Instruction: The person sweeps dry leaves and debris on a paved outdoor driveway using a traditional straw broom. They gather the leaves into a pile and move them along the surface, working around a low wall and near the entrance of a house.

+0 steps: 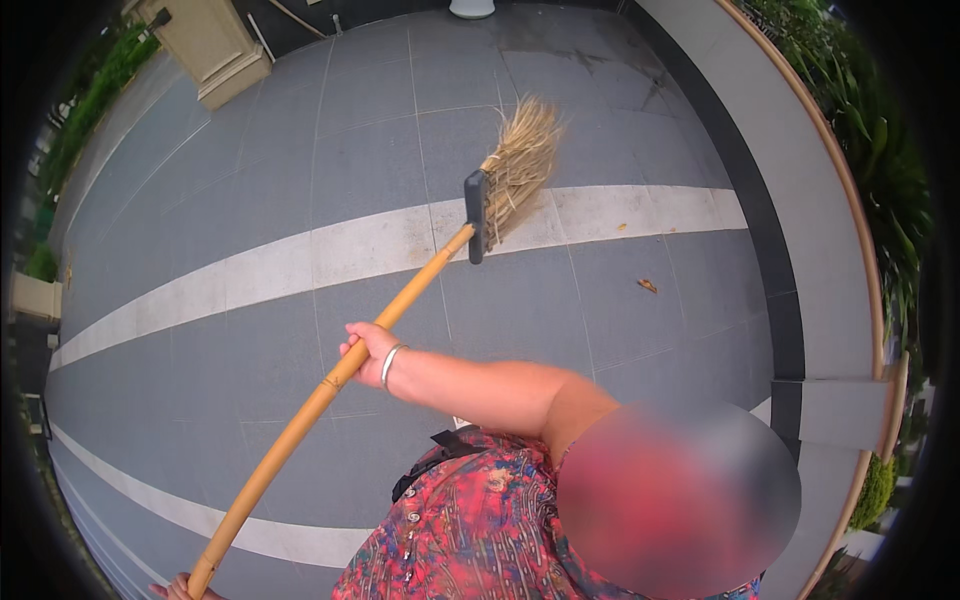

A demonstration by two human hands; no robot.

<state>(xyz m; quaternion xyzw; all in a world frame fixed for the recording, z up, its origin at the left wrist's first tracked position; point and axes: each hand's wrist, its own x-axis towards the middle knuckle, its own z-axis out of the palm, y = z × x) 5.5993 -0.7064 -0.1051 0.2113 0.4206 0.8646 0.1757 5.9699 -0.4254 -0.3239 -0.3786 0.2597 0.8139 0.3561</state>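
Note:
A broom with a bamboo handle (289, 425) reaches from the lower left up to the middle of the view. Its dark grey head block (476, 217) carries long straw bristles (526, 154) that fan toward the upper right, over a pale floor band. Whether the bristles touch the floor, I cannot tell. My right hand (369, 352), with a silver bangle at the wrist, wraps around the handle about midway along its visible length. Lower down, my left hand (184, 588) grips the handle at the bottom edge of the view, partly cut off.
Grey floor tiles (360, 157) are crossed by pale bands (367, 241). A dry leaf (647, 286) lies right of the broom. A low wall (806, 187) with a dark base runs along the right, plants behind it. A stone pillar (214, 49) stands upper left; a white object (472, 7) is at the top.

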